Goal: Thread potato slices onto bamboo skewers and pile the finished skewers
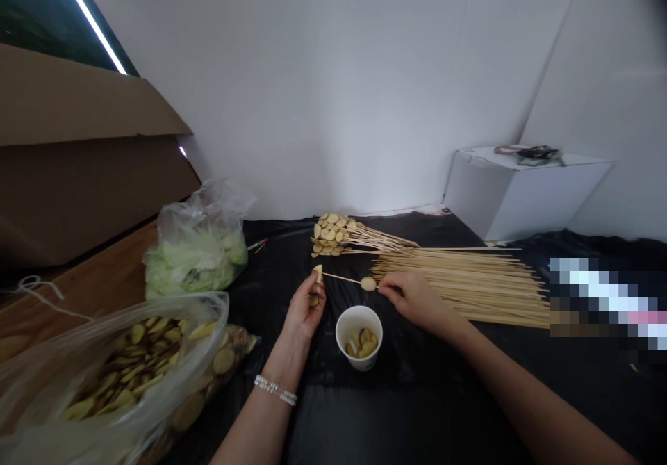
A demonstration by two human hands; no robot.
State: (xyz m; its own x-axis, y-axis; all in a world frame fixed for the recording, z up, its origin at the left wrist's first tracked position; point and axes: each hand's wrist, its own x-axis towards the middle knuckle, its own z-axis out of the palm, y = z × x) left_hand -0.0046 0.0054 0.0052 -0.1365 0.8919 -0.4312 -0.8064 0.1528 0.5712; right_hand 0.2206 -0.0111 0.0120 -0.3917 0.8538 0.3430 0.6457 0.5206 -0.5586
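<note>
Between the fingers of my left hand [306, 305] are pale slices that look like potato, one potato slice [318, 274] held upright at the fingertips and others tucked lower in the palm. A thin wooden skewer [341, 278] runs sideways from that slice toward my right hand [411, 297], whose thumb and fingers pinch its other end. One slice [368, 283] sits on the skewer close to the right fingertips. Below and between the hands stands a white paper cup [358, 364] with several slices at its bottom.
A big plastic bag of slices [138, 354] lies open at left, with a bag of pale green leaves [198, 260] behind it. Loaded skewers [333, 232] lie near the wall, beside a wide bundle of bare skewers [469, 277]. A white box [500, 190] stands at back right.
</note>
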